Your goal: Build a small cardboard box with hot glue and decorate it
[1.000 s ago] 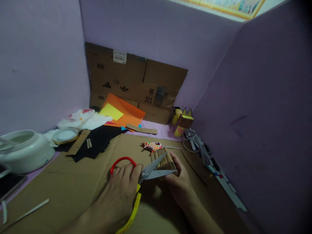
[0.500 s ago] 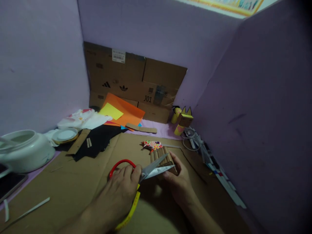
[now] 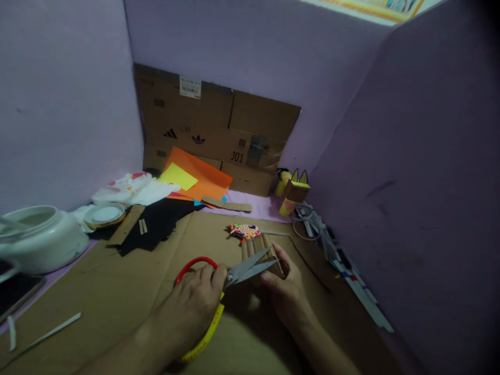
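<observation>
My left hand point(image 3: 197, 297) grips a pair of scissors point(image 3: 250, 266) with one red and one yellow handle loop. Its blades are parted and point right. My right hand point(image 3: 289, 289) holds a small piece of ridged brown cardboard point(image 3: 255, 247) by its right side, thumb below and fingers behind. The blades lie across the near edge of the cardboard; whether they touch it I cannot tell. Just beyond it lies a glue gun point(image 3: 244, 232) with a colourful patterned body, its nozzle toward the left. The right fingertips are partly hidden by the cardboard.
A white pot point(image 3: 42, 239) stands at the left, by a dark phone-like object point(image 3: 19, 294). Black sheets point(image 3: 160, 229), orange paper point(image 3: 203, 174) and a white cloth point(image 3: 133, 190) lie farther back. A cardboard animal figure point(image 3: 295, 192) stands at the back right. Flat cardboard point(image 3: 136, 291) covers the work surface.
The scissors' blades and the cardboard have shifted very slightly, and the lower blade no longer shines as brightly. Both hands keep nearly the same place and hold.
</observation>
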`<move>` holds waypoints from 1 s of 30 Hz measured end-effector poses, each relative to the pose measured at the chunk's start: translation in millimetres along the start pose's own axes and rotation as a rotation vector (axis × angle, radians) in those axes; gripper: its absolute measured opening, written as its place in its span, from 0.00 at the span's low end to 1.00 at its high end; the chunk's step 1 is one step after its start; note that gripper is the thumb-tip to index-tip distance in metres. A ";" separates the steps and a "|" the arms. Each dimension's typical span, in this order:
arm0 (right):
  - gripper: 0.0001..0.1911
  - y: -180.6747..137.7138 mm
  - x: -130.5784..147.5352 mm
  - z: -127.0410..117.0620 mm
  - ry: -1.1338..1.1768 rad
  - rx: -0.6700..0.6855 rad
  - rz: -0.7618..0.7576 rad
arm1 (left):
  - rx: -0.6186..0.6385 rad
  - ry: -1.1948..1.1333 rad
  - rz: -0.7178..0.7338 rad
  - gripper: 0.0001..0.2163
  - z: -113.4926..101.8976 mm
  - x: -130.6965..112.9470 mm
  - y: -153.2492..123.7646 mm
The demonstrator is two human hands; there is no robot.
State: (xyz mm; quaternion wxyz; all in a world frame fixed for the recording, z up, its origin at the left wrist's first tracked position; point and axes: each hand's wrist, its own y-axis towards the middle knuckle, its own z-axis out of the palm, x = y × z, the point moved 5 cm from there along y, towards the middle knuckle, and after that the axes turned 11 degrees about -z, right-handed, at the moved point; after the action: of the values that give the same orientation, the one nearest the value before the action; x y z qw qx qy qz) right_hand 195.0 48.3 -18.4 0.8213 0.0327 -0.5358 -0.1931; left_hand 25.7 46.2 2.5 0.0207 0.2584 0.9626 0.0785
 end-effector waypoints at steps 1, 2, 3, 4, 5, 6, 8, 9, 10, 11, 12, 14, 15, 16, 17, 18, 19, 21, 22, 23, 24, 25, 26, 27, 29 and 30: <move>0.33 0.0 0.6 0.4 0.005 -0.001 0.002 | 0.001 0.009 0.001 0.19 -0.5 -0.1 0.0; 0.33 0.0 1.1 0.8 0.009 -0.004 0.004 | 0.003 0.015 0.002 0.19 -0.9 -0.2 0.1; 0.33 0.0 1.5 1.1 0.012 -0.009 0.006 | 0.006 0.020 0.005 0.19 -1.2 -0.3 0.1; 0.34 0.0 1.8 1.2 0.015 -0.016 0.005 | 0.006 0.022 0.009 0.19 -1.6 -0.5 0.0; 0.34 0.0 1.9 1.3 0.016 -0.022 0.006 | 0.004 0.023 0.011 0.19 -2.2 -0.8 0.0; 0.34 -0.1 1.9 1.5 0.018 -0.023 0.006 | 0.002 0.021 0.015 0.19 -2.9 -1.2 -0.2; 0.35 -0.5 1.4 1.9 0.023 -0.021 0.008 | 0.003 0.018 0.013 0.18 -3.8 -2.0 -0.7; 0.35 -0.8 1.2 1.8 0.023 -0.022 0.011 | 0.004 0.016 0.008 0.18 -4.2 -2.3 -1.0; 0.35 -1.0 1.1 1.7 0.022 -0.024 0.014 | 0.005 0.011 0.001 0.18 -4.3 -2.2 -1.2; 0.34 -1.2 1.2 1.7 0.022 -0.028 0.018 | 0.004 0.002 -0.008 0.17 -4.2 -1.8 -1.2; 0.34 -1.1 1.7 1.6 0.020 -0.034 0.019 | 0.003 -0.017 -0.014 0.17 -3.7 -1.0 -0.9; 0.33 -0.2 3.6 2.3 0.022 -0.037 0.017 | 0.009 -0.108 -0.005 0.17 -1.5 1.5 0.2; 0.33 0.5 4.6 3.5 0.036 -0.027 0.019 | 0.012 -0.179 0.007 0.16 -0.3 3.1 1.1; 0.33 1.2 5.6 4.9 0.057 -0.014 0.022 | 0.009 -0.259 0.017 0.15 0.3 5.3 2.0; 0.33 2.0 6.6 6.3 0.084 0.002 0.024 | -0.005 -0.341 0.020 0.14 0.2 8.2 2.8; 0.34 2.6 7.4 7.7 0.111 0.019 0.027 | -0.026 -0.414 0.006 0.13 -0.8 11.9 3.6; 0.35 3.1 7.9 8.6 0.136 0.036 0.031 | -0.052 -0.471 -0.024 0.12 -2.3 16.1 4.1; 0.37 3.4 9.0 9.2 0.159 0.066 0.026 | -0.097 -0.538 -0.113 0.11 -6.3 24.1 4.2; 0.38 3.3 9.6 9.3 0.157 0.085 0.020 | -0.106 -0.558 -0.150 0.12 -8.2 26.6 3.8; 0.39 3.1 10.1 9.3 0.153 0.106 0.014 | -0.110 -0.576 -0.173 0.13 -9.9 27.8 3.4; 0.39 2.8 10.7 9.5 0.144 0.131 0.005 | -0.103 -0.601 -0.180 0.13 -11.0 27.8 3.1; 0.38 2.5 11.4 9.8 0.125 0.154 -0.007 | -0.096 -0.637 -0.186 0.14 -11.4 27.3 2.9; 0.38 2.2 12.3 10.2 0.098 0.170 -0.026 | -0.094 -0.688 -0.201 0.14 -11.1 27.1 2.8; 0.37 1.9 13.3 10.7 0.069 0.181 -0.053 | -0.089 -0.756 -0.223 0.13 -9.8 26.9 2.8; 0.35 0.0 14.6 13.0 -0.001 0.195 -0.126 | -0.085 -0.931 -0.283 0.11 -6.2 26.4 2.4; 0.35 -1.8 15.0 14.5 -0.042 0.197 -0.175 | -0.077 -1.027 -0.304 0.10 -4.3 25.1 1.9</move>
State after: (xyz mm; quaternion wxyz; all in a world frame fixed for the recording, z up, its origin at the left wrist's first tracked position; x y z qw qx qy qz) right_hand 186.8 43.5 0.2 0.7829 0.1555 -0.5643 -0.2111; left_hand 4.5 59.8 7.0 0.5097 0.1201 0.8515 -0.0267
